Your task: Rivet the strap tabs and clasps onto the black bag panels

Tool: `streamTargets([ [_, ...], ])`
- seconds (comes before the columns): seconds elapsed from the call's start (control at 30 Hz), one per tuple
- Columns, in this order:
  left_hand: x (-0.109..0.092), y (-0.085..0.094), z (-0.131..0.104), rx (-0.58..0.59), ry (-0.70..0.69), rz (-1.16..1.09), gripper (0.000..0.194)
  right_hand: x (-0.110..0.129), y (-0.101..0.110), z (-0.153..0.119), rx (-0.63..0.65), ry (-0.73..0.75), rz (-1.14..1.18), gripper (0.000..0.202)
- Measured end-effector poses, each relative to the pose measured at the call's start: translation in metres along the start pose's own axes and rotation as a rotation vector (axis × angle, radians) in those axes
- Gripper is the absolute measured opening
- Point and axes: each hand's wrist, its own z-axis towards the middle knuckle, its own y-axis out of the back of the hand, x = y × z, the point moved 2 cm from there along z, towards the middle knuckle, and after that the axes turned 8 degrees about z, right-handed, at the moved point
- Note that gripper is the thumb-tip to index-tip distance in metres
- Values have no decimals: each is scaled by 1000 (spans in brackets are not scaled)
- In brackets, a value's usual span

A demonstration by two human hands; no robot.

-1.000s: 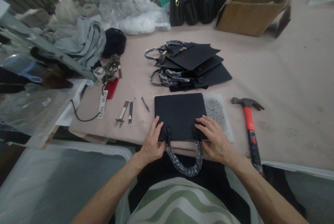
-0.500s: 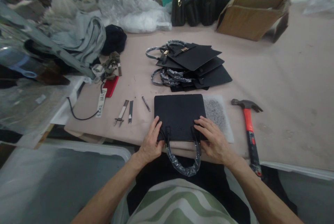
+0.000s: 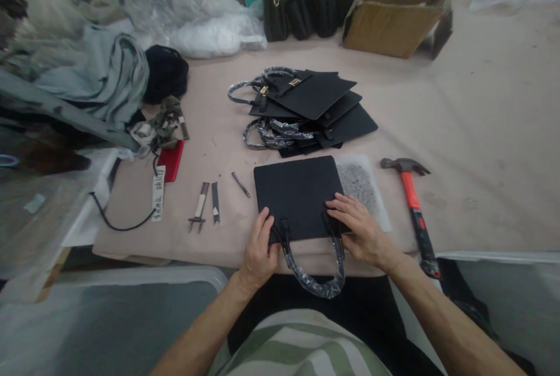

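Note:
A flat black handbag panel [image 3: 297, 192] lies at the table's near edge. Its handle [image 3: 321, 287], wrapped in clear plastic, loops towards me over the edge. At the panel's lower left corner, my left hand [image 3: 259, 250] is closed on the edge, fingers above. My right hand [image 3: 361, 229] grips the lower right corner, its fingers lying on top and the thumb near the edge. Partly under the panel is a pale slab with a speckled dark patch [image 3: 361, 189]. A claw hammer [image 3: 413, 201] with a red and black handle rests to the right.
Beyond the panel, more black bag panels [image 3: 315, 96] are piled with wrapped handles. Left of it lie a small metal rod [image 3: 240, 184], a flat metal strip [image 3: 215, 202] and a divider-like tool [image 3: 199, 206]. A cardboard box [image 3: 389, 25] and upright dark bags [image 3: 301, 8] stand behind.
The view has swung, so most table things appear further left. The panel now sits slightly tilted, its left side a little nearer me. Both hands keep hold of its corners.

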Motion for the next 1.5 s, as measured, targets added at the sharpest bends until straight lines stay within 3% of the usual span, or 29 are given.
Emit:
streamTargets([
  [0.1,2,0,-1,-25,-44,8,61,-1,4,1,-9,-6,30,61],
  [0.37,1,5,8,-22,90,-108,54,-1,2,2,-21,-80,40,65],
  [0.7,1,21,16,98,164,-233,53,-6,3,2,-41,-19,51,56],
  [1.1,-3,11,11,2,91,-105,52,-8,2,1,-78,-28,74,57],
  [1.27,-4,5,9,-33,38,-60,60,-8,1,-1,-77,-33,69,57],
  [1.5,-2,-2,5,-63,45,-26,59,-13,4,1,-80,-11,59,58],
])
